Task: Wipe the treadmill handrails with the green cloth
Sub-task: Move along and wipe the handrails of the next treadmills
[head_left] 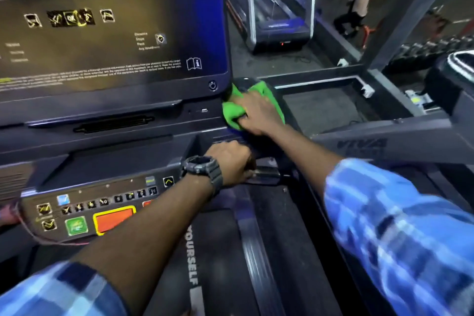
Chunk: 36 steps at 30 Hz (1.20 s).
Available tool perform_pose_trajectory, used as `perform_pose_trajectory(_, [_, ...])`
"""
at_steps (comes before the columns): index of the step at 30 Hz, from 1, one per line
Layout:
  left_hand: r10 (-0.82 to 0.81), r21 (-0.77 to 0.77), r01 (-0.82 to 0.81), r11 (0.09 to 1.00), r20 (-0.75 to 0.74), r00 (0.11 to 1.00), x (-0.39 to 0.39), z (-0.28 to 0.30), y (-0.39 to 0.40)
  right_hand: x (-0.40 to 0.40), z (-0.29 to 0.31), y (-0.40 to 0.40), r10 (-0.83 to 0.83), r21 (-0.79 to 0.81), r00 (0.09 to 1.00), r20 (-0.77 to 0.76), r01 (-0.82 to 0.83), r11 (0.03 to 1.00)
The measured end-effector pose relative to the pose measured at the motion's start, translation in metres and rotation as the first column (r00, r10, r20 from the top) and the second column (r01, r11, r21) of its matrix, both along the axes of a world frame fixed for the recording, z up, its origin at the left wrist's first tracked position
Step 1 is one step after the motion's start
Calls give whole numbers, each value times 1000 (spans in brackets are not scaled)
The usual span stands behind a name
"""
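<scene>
Right hand (256,113) has its grip clenched on the green cloth (232,114), pressed on the handrail (272,146) right at the console's (102,33) corner. Left hand (230,161) is fisted around a lower bar; open floor beyond.

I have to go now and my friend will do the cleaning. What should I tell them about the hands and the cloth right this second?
Right hand: pressed on the crumpled bright green cloth, fingers closed over it, at the top of the dark right handrail, beside the corner of the big black console screen.
Left hand, with a black wristwatch: gripping a short dark handle bar below the console, no cloth.
Done: cannot tell how much has been wiped.
Left: the long right handrail running back toward you looks untouched by the cloth now; the left handrail is out of view.
</scene>
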<state>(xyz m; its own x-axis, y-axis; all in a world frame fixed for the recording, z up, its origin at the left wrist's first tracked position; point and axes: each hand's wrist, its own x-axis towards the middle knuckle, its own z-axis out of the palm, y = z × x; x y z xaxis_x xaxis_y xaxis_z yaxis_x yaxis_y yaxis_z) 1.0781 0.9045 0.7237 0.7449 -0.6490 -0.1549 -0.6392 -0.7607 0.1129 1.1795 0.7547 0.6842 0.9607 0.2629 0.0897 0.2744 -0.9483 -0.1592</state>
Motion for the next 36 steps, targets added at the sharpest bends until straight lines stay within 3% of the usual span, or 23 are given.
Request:
perform_pose_trajectory(3, [43, 5, -43, 999, 39, 998, 19, -1, 7, -30, -9, -41, 146, 14, 988, 49, -147, 989])
perform_pose_trajectory(4, [60, -1, -60, 998, 79, 995, 28, -3, 11, -28, -9, -51, 90, 8, 993, 78, -91, 996])
perform_pose_trajectory(7, [86, 42, -95, 995, 169, 982, 49, -11, 28, 1, -1, -43, -286, 85, 953, 96, 279, 957])
perform_pose_trajectory(8, [82, 51, -92, 994, 182, 980, 53, -14, 33, 8, 4, -31, -320, 82, 945, 75, 314, 946])
perform_pose_trajectory(11, [57, 58, -66, 996, 153, 987, 56, -20, 39, -2, 2, -1, -149, 15, 988, 41, 149, 989])
perform_pose_trajectory(15, [68, 116, -82, 990, 119, 991, 62, -15, 48, -46, -11, -28, 79, -8, 996, 47, -78, 997])
perform_pose_trajectory(18, [105, 81, -114, 990, 98, 990, 62, -16, 55, -34, -5, -47, -108, 42, 980, 165, 102, 994])
perform_pose_trajectory(21, [143, 36, -147, 988, 101, 985, 62, -18, 57, -20, 0, -7, -255, 40, 956, 147, 252, 967])
perform_pose_trajectory(23, [159, 23, -161, 987, 92, 983, 63, -18, 57, -35, -12, 19, -185, 21, 973, 136, 183, 983])
perform_pose_trajectory(26, [213, -18, -212, 977, 62, 975, 63, -17, 60, -62, -27, -1, 49, -7, 987, 155, -48, 999])
perform_pose_trajectory(28, [235, -35, -234, 972, 42, 971, 60, -14, 59, -66, -24, -17, 201, -108, 975, 91, -191, 976])
perform_pose_trajectory(31, [253, -79, -251, 965, 19, 967, 58, -15, 59, -56, -3, -5, 160, -132, 987, 4, -158, 979])
perform_pose_trajectory(34, [294, -157, -296, 942, -32, 955, 57, -16, 62, -59, 14, 24, 36, 80, 993, -111, -27, 996])
perform_pose_trajectory(36, [313, -164, -316, 934, -48, 949, 56, -15, 61, -65, 17, 37, 52, 254, 940, -337, 38, 966])
